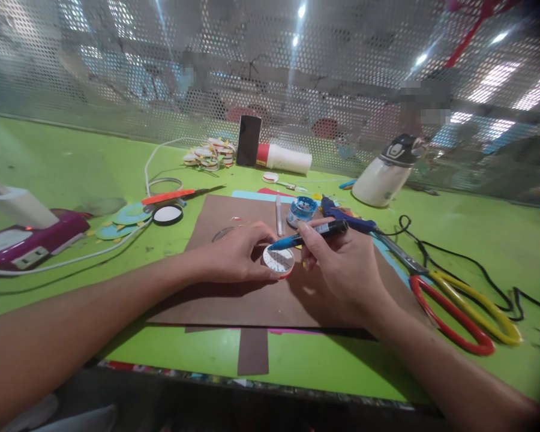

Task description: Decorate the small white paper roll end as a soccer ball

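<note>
My left hand grips a small round white disc by its left edge, thumb below and fingers above. Dark lines mark the disc's top, and a red band shows along its lower side. In my right hand is a blue marker pen with a black end, its tip at the disc's upper left rim; contact is hard to tell. Both hands are over a brown board. Just beyond them stand a small jar of blue paint and a slim pale stick.
Large scissors with red and yellow handles lie at right, near a blue glue gun and black cord. A spray bottle, phone and white cup stand behind. At left are a purple power strip and an orange cutter.
</note>
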A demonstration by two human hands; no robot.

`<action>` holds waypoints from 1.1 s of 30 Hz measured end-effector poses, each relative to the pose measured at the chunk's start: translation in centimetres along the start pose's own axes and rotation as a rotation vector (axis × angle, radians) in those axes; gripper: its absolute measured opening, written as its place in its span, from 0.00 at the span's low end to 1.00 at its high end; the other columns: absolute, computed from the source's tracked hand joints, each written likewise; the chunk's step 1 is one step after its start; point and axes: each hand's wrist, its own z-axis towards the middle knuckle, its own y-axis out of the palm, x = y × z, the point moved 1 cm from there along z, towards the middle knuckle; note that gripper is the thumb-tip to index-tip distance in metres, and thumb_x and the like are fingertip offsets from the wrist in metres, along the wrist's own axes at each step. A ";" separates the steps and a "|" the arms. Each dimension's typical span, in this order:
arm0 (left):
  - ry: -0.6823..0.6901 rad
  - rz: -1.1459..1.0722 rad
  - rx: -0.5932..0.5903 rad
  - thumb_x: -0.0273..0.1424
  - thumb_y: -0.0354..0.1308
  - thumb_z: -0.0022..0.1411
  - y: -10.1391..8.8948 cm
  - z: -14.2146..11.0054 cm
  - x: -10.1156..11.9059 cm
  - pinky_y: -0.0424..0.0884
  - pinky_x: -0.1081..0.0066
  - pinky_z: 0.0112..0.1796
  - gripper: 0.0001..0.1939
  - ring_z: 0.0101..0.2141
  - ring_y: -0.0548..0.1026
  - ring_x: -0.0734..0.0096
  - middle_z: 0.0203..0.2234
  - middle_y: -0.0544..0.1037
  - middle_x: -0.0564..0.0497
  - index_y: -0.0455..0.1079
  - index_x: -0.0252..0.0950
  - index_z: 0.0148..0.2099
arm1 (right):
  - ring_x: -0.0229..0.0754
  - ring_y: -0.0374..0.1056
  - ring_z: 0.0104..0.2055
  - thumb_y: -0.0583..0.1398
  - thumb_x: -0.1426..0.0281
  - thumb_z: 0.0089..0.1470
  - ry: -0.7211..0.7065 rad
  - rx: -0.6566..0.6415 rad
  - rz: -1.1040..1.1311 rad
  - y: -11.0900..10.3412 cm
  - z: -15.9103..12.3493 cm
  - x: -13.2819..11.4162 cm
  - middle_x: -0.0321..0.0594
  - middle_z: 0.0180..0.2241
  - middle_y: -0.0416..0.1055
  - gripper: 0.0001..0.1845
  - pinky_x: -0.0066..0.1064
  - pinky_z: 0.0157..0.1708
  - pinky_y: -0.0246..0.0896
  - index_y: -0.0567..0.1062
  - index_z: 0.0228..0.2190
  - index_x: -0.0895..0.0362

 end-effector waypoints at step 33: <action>0.050 0.035 0.006 0.45 0.67 0.56 0.0 0.1 -0.1 0.68 0.63 0.45 0.22 0.44 0.73 0.59 0.44 0.76 0.48 0.71 0.39 0.49 | 0.33 0.63 0.21 0.65 0.66 0.58 0.021 -0.012 0.025 0.2 0.1 0.5 0.30 0.18 0.67 0.13 0.25 0.23 0.60 0.74 0.24 0.57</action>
